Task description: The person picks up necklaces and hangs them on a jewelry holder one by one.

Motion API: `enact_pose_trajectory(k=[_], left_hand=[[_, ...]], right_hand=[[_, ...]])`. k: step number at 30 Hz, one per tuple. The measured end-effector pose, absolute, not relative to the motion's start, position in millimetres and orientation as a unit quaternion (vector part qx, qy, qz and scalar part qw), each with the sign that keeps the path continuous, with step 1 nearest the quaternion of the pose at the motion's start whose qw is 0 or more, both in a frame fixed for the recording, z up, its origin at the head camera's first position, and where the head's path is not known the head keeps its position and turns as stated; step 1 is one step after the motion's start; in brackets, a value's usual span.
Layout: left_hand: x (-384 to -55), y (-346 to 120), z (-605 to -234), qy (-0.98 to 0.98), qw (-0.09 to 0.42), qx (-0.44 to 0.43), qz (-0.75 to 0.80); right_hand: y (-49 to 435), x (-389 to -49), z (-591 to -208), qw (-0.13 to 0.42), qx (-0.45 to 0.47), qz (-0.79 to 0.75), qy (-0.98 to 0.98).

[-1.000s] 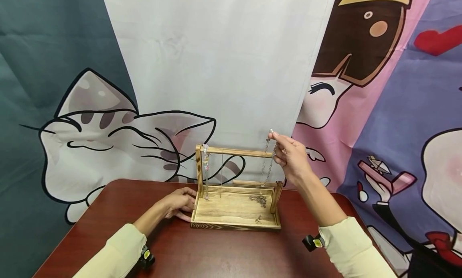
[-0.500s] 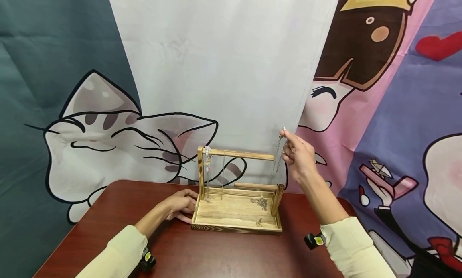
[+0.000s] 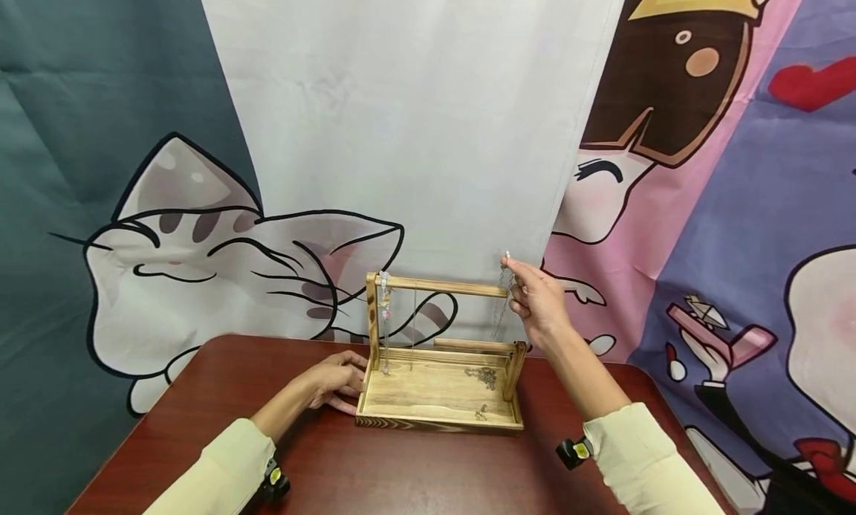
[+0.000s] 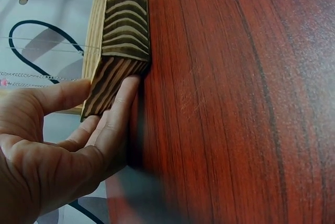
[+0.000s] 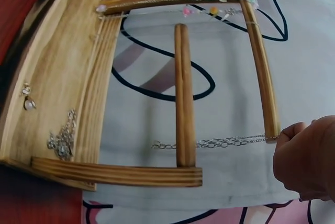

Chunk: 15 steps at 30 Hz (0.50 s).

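Observation:
A wooden jewelry stand (image 3: 435, 424) with a tray base stands on the table. At its left end my left hand (image 3: 331, 381) rests its fingers and thumb against the tray's end wall. In the left wrist view, the fingertips touch that wall's edges. My right hand (image 3: 542, 303) pinches a silver chain necklace (image 3: 498, 318) at the free right end of the upper bar (image 3: 448, 286). The chain hangs in two strands beside the bar end, past the lower bar (image 5: 183, 93). Whether its loop is round the upper bar cannot be told.
A beaded necklace (image 3: 385, 314) and a thin chain (image 3: 413, 325) hang at the upper bar's left. In the tray lie a heap of silver chain (image 3: 483, 376) and a small pendant piece (image 3: 481, 412). A printed cloth (image 3: 401, 128) hangs behind the red-brown table (image 3: 321, 463).
My right hand moved right with the chain, past the upper bar's end, then came back left and lower to that end. My left hand stays at the tray.

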State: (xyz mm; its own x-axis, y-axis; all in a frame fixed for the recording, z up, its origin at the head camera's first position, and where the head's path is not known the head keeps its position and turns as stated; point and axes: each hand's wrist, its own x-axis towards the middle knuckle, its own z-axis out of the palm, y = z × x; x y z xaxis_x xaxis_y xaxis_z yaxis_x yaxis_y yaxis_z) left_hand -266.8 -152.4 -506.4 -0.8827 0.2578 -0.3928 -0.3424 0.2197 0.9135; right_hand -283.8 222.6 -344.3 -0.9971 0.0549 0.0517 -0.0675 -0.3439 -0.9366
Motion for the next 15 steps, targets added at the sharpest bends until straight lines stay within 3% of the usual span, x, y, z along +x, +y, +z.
enact_pose_trajectory(k=[15], left_hand=[[-265.5,-155.1,-505.9,0.739,0.240,-0.030,0.629]], right_hand=[[194.1,-277.1,-358.2,0.028,-0.003,0.805,-0.592]])
